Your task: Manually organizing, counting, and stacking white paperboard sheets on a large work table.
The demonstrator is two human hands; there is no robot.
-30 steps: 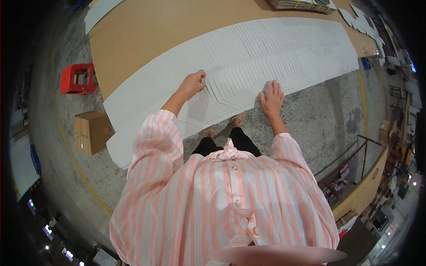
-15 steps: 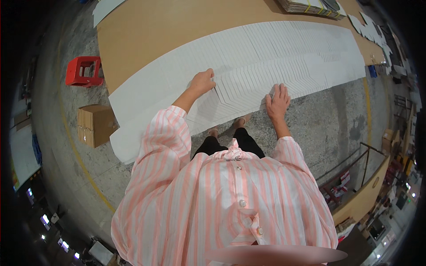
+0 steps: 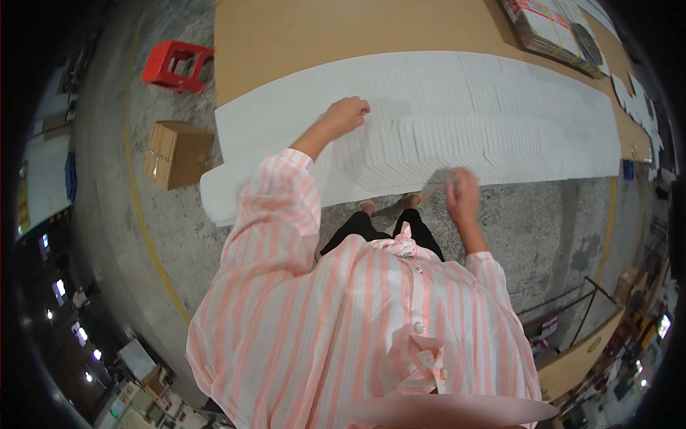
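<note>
Left hand pressing a fanned row of white sheets on a brown counter, right hand lifted beside it.

The left hand [image 3: 346, 114], fingers curled narrow, rests knuckles-down on the long overlapping row of flat white card sheets [image 3: 457, 121] at about 11 o'clock from the person's feet; the row runs across the wide brown board counter [image 3: 343, 36] from 9 to 3 o'clock. The right hand [image 3: 462, 194] hovers blurred near the row's front edge at 1 o'clock; whether it pinches a sheet I cannot tell. To do this well, I judge, keep the left hand pinning the stack while the right slides sheets evenly, so overlaps stay regular. A red plastic stool [image 3: 175, 64] and brown cardboard box [image 3: 179, 152] sit on the floor at 10 o'clock.
</note>
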